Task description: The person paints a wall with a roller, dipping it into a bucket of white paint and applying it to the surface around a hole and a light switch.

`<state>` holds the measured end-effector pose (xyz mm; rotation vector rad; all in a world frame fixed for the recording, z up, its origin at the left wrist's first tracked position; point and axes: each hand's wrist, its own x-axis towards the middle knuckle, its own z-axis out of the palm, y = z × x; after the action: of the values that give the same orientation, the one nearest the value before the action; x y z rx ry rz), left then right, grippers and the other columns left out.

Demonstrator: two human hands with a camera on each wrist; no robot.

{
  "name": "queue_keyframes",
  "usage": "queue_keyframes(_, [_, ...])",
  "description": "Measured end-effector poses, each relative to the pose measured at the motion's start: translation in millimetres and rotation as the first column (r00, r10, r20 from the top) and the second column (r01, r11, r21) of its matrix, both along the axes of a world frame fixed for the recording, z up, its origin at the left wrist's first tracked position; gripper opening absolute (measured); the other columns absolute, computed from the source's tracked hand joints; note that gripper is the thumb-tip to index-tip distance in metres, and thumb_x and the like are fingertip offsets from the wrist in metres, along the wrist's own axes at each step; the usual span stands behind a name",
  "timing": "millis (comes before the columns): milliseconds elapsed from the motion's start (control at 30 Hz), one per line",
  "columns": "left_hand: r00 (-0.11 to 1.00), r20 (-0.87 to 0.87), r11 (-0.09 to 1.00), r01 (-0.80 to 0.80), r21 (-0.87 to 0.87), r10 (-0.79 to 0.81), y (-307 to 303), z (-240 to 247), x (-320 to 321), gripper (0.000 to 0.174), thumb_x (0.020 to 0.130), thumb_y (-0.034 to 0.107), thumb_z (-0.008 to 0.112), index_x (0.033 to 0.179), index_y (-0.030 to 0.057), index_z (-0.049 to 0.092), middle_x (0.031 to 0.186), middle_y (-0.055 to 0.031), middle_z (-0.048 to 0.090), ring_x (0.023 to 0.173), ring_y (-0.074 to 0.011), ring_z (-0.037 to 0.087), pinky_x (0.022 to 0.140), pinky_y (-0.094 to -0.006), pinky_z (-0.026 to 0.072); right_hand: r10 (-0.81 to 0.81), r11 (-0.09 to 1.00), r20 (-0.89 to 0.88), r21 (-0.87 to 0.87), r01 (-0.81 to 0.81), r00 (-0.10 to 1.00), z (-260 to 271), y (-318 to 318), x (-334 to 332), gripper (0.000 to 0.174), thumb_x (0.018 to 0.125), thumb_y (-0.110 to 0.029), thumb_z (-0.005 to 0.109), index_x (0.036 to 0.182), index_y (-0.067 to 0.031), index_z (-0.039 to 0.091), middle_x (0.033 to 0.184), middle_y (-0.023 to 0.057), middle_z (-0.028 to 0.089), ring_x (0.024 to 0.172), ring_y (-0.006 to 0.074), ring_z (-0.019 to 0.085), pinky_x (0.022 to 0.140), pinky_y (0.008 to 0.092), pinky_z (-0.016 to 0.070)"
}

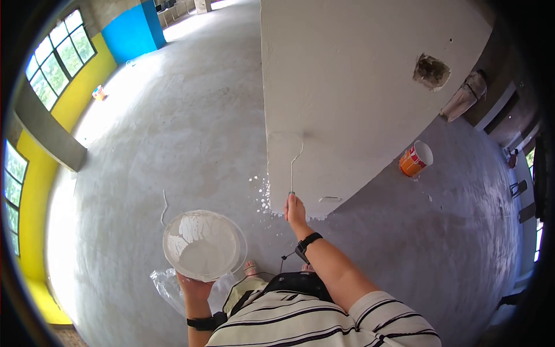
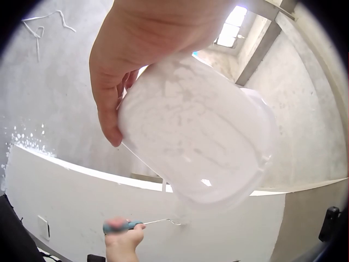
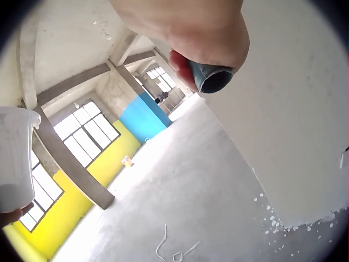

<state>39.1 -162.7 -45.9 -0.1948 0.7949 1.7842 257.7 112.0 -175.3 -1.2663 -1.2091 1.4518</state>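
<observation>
My left hand (image 1: 195,285) holds a white plastic bucket (image 1: 240,246) from below, its mouth tilted toward the head camera. White paint (image 1: 202,257) lies inside, with streaks up the wall. In the left wrist view, fingers (image 2: 112,128) curl around the side of the bucket (image 2: 185,125). My right hand (image 1: 295,211) grips the handle of a paint roller, whose thin bent wire frame (image 1: 292,168) reaches up to the white wall (image 1: 341,104). The roller's head blends into the wall's white surface. The hollow end of the blue-grey handle (image 3: 215,81) shows in the right wrist view.
White paint spots (image 1: 263,194) dot the grey floor (image 1: 202,115) along the wall's base. An orange and white bucket (image 1: 413,162) stands right of the wall. The wall has a square hole (image 1: 431,72) and a low outlet plate (image 1: 330,199). Clear plastic (image 1: 167,289) hangs below the held bucket.
</observation>
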Motion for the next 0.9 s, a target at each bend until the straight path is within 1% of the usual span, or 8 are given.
queue_keyframes(200, [1.0,-0.023,1.0,-0.02,0.004,0.02,0,-2,-1,0.067,0.094,0.056,0.037,0.141,0.0094,0.042,0.138,-0.0176,0.049,0.121,-0.0427,0.053,0.087,-0.0618,0.0516,0.052,0.968,0.037,-0.249,-0.041,0.998,-35,-22,11,0.051,0.102,-0.051,0.034,0.078,-0.0082,0.048,0.054,0.0031,0.047,0.037,0.0141,0.043,0.038,0.0292,0.0347])
queue_keyframes(367, [0.999,-0.044,1.0,0.002,-0.022,-0.003,0,-1,-2,0.065,0.095,0.054,0.036,0.141,0.0085,0.041,0.137,-0.0179,0.049,0.12,-0.0429,0.054,0.086,-0.0618,0.0527,0.063,0.794,-0.116,-0.596,-0.12,0.991,-35,-34,18,0.053,0.1,-0.056,0.036,0.077,-0.0096,0.045,0.054,0.0028,0.044,0.039,0.0155,0.042,0.039,0.0336,0.0371])
queue_keyframes(467, [0.998,-0.049,1.0,0.027,-0.01,-0.027,0,4,-1,0.064,0.096,0.053,0.035,0.141,0.008,0.042,0.136,-0.0179,0.05,0.118,-0.0433,0.056,0.084,-0.0612,0.0541,-0.011,0.721,-0.185,-0.682,-0.12,0.983,-19,-37,16,0.053,0.099,-0.058,0.037,0.077,-0.0101,0.045,0.054,0.0018,0.042,0.04,0.0161,0.042,0.04,0.0349,0.038])
queue_keyframes(600, [0.999,-0.028,0.999,0.039,-0.005,-0.039,0,7,-1,0.063,0.096,0.052,0.035,0.14,0.0078,0.042,0.135,-0.0181,0.051,0.116,-0.0439,0.057,0.082,-0.0608,0.0549,-0.049,0.747,-0.238,-0.654,-0.123,0.97,9,-51,6,0.054,0.098,-0.059,0.039,0.078,-0.0097,0.046,0.054,0.0014,0.041,0.039,0.0155,0.041,0.039,0.034,0.0382])
queue_keyframes(667, [0.999,-0.018,0.999,0.047,0.005,-0.047,0,7,-2,0.063,0.096,0.051,0.036,0.14,0.0074,0.043,0.135,-0.0189,0.051,0.117,-0.0444,0.056,0.082,-0.0611,0.055,-0.001,0.878,-0.219,-0.467,-0.104,0.976,29,-61,2,0.053,0.099,-0.057,0.039,0.078,-0.0093,0.045,0.054,0.0008,0.041,0.038,0.0134,0.039,0.039,0.0306,0.0373])
queue_keyframes(700, [0.998,-0.019,0.999,0.052,0.004,-0.052,0,6,-2,0.063,0.096,0.051,0.036,0.14,0.0074,0.043,0.135,-0.0189,0.051,0.117,-0.0444,0.056,0.082,-0.0611,0.055,-0.006,0.878,-0.22,-0.468,-0.1,0.976,36,-60,3,0.053,0.099,-0.057,0.039,0.078,-0.0093,0.045,0.054,0.0008,0.041,0.038,0.0134,0.039,0.039,0.0306,0.0373])
queue_keyframes(767, [0.997,-0.018,0.997,0.071,0.035,-0.071,0,3,-4,0.063,0.096,0.052,0.036,0.14,0.0073,0.043,0.135,-0.0193,0.051,0.116,-0.0447,0.056,0.082,-0.0615,0.0549,0.02,0.986,-0.174,-0.157,-0.047,0.985,52,-48,2,0.051,0.101,-0.054,0.039,0.078,-0.0092,0.045,0.054,0.0003,0.042,0.038,0.0109,0.039,0.038,0.0273,0.0358])
queue_keyframes(900, [0.998,0.002,0.997,0.07,0.016,-0.07,-2,3,-5,0.063,0.095,0.052,0.037,0.139,0.007,0.043,0.135,-0.0194,0.051,0.115,-0.0447,0.057,0.082,-0.0618,0.055,-0.039,0.999,-0.224,-0.026,0.034,0.974,123,-14,3,0.049,0.102,-0.048,0.038,0.074,-0.0089,0.046,0.052,0.0001,0.043,0.037,0.0098,0.04,0.038,0.0257,0.0343])
